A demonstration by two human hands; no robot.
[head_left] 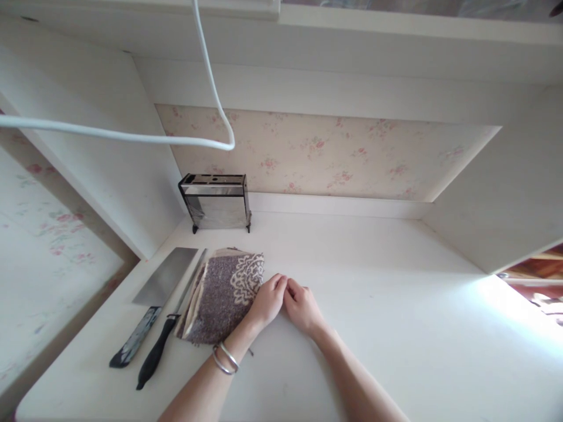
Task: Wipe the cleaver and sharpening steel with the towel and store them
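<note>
My left hand (269,300) and my right hand (302,305) rest on the white table, both closed, their knuckles touching. No object shows in either one. A folded purple-brown cloth (220,299) with a cream flower pattern lies right beside my left hand, and my left wrist, wearing silver bangles (226,358), crosses its near corner. To the cloth's left is a sharpening steel (159,350) with a black handle. Farther left lies a cleaver (167,275), its wide blade pointing away from me and its patterned handle (136,339) towards me.
A shiny knife block (215,205) with black edges stands at the back left of the table (373,328). Above it a white cable (132,136) hangs across the upper left. White side panels and a shelf (352,53) enclose the back, with flowered wallpaper (316,152) behind.
</note>
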